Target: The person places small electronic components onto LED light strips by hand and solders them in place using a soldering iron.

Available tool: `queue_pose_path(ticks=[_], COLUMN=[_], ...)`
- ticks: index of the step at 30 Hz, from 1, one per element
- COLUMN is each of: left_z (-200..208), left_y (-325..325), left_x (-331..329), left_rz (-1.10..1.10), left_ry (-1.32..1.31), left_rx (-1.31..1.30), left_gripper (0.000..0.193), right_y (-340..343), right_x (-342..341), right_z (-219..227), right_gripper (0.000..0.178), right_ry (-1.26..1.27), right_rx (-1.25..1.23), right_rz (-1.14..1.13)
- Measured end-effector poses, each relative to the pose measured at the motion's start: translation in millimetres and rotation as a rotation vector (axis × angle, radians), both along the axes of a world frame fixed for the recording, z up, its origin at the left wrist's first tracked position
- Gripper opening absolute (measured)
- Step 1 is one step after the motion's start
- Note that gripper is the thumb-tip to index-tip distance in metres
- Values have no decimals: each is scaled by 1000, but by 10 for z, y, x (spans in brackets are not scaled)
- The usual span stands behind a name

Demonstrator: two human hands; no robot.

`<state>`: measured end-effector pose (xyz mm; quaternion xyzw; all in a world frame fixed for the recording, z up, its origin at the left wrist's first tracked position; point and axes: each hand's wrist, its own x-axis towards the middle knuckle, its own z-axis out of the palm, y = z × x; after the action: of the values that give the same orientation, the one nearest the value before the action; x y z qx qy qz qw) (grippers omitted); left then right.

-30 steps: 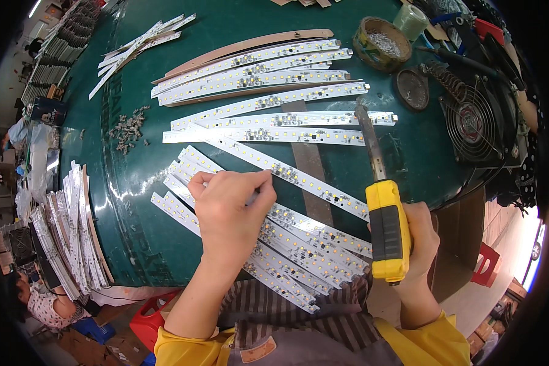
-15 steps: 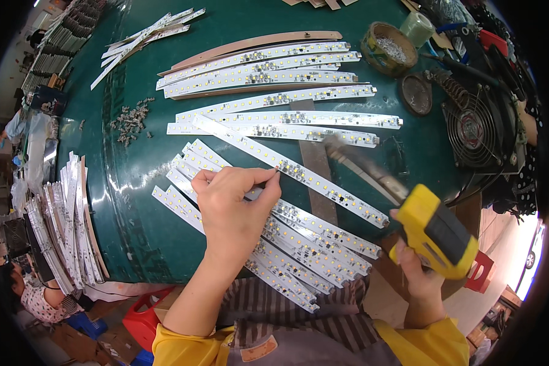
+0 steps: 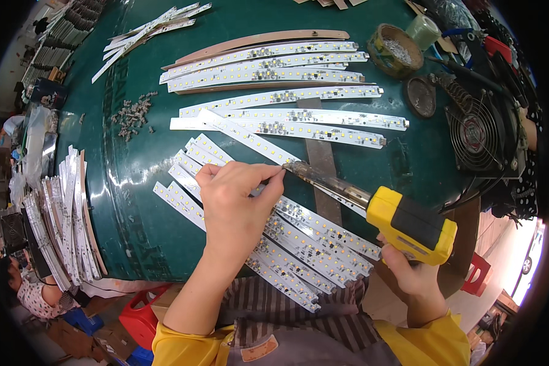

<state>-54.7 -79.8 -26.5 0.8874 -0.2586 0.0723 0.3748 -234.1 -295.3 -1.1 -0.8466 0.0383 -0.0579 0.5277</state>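
A white LED circuit-board strip (image 3: pixel 244 137) lies slanting across the table, its left end over other strips. My left hand (image 3: pixel 235 201) is closed, thumb and forefinger pinched at the strip's edge on something too small to make out. In my right hand (image 3: pixel 412 280) is a yellow and black soldering gun (image 3: pixel 421 226). The gun's tip meets the strip right beside my left fingertips, and its barrel hides part of the strip's right half. Under and beside my left hand, a fanned pile of LED strips (image 3: pixel 311 229) reaches the table's near edge.
More LED strips (image 3: pixel 268 76) lie farther back. A heap of small grey parts (image 3: pixel 133 114) sits at left. Toward the right are a round tub of metallic bits (image 3: pixel 399 50), a dark dish (image 3: pixel 421 96), a coiled iron holder (image 3: pixel 457 94) and a fan (image 3: pixel 473 134). A flat metal bar (image 3: pixel 319 152) runs underneath.
My right hand has brought the soldering gun left, so its tip now reaches the strip by my left fingertips. My left hand keeps its pinch at nearly the same spot.
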Motion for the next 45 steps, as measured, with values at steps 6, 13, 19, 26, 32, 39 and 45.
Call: queue_pose_path(ticks=[6, 13, 19, 26, 32, 39, 45], left_z=[-7, -11, -16, -12, 17, 8, 152], left_y=[10, 10, 11, 10, -9, 42, 349], left_x=[2, 0, -9, -14, -14, -7, -349], left_rz=[-20, -10, -11, -7, 4, -14, 36], left_ry=[47, 80, 57, 38, 37, 29, -35], left_rx=[-7, -12, -24, -31, 6, -27, -329], left_gripper=[9, 9, 9, 10, 10, 12, 10], right_y=[156, 144, 101, 122, 149, 178, 114], right_x=[178, 155, -93, 163, 273, 285, 142], right_z=[143, 102, -2, 69, -8, 30, 64], right_gripper=[25, 22, 35, 32, 42, 39, 39], right_ry=[-21, -54, -9, 19, -167, -130, -31], right_rx=[0, -147, 72, -166, -351, -307, -150], right_rz=[-185, -128, -170, -243, -198, -196, -198])
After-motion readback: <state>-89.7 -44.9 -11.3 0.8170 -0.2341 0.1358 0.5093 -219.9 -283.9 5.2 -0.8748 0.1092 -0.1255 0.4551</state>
